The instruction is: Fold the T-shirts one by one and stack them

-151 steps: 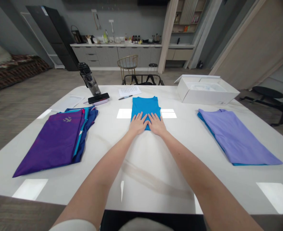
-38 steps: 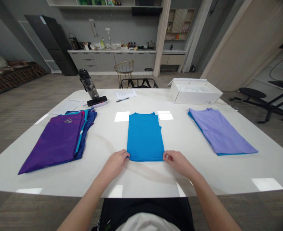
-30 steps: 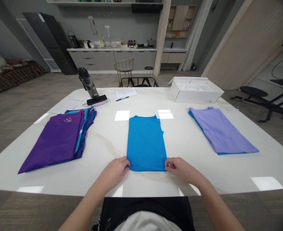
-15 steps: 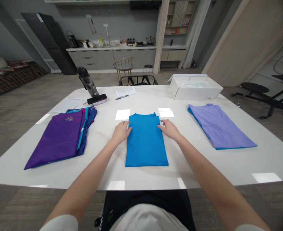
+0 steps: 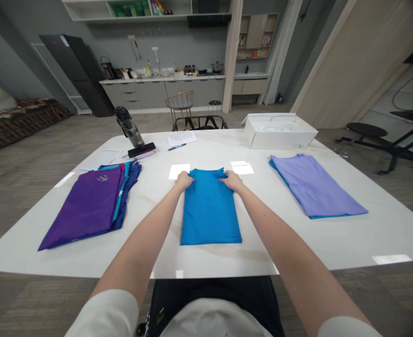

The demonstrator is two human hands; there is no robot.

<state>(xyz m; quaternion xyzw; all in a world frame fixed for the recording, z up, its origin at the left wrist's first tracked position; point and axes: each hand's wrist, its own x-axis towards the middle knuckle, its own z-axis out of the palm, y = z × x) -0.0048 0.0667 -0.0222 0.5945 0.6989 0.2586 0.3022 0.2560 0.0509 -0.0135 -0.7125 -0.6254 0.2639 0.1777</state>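
Both arms reach straight forward from the body and angle slightly inward, elbows almost fully extended, across a white rounded table point(image 5: 206, 257). The left hand point(image 5: 184, 180) and the right hand point(image 5: 233, 180) stay well apart, one at each shoulder of a folded blue T-shirt point(image 5: 209, 213). Each hand is curled over the top edge and pinches the fabric, with the collar between them. The shirt lies flat and lengthwise at the middle of the table, between two other garments.

To its left is a folded purple garment point(image 5: 87, 206) on top of teal and navy layers. To its right is a folded lavender T-shirt point(image 5: 315, 187) with a blue edge showing beneath it. Two white cards point(image 5: 179, 171) lie just beyond the left shoulder and the right shoulder. Farther along the table are a black water bottle point(image 5: 129, 126), a phone point(image 5: 141, 150), a sheet of paper point(image 5: 181, 138), a pen point(image 5: 176, 147) and an open white box point(image 5: 279, 138).
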